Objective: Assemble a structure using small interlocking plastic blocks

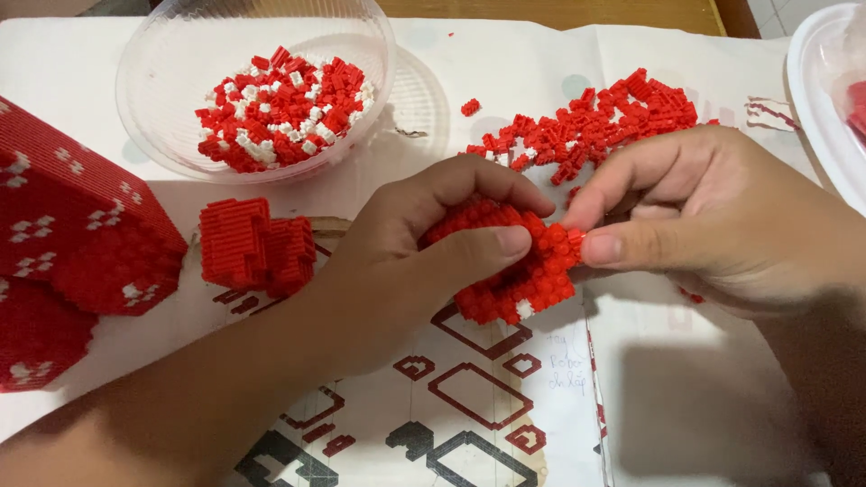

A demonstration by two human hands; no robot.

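Nearest to us lies the printed instruction sheet [469, 406], with red and dark outline diagrams, flat under our forearms.

Just above it we hold a partly built red micro-brick piece [519, 271] clear of the sheet, between both hands. Our left hand [424, 261] is clamped round it, thumb across the front, fingers curled over the top. Our right hand [713, 216] is pinched together at thumb and forefinger against the piece's right edge; whether a single brick sits in that pinch we cannot tell.

Progress, as we judge it: well along but not finished. Done: a large red block with white flower marks [81, 225] at far left, and a smaller red sub-assembly [253, 248] beside it. The held piece looks incomplete, with one white brick showing at its lower edge.

Left: a loose pile of red bricks [604, 122] beyond the hands, and a clear plastic bowl [162, 99] holding red and white bricks [284, 104]. A white dish [816, 99] sits at far right.
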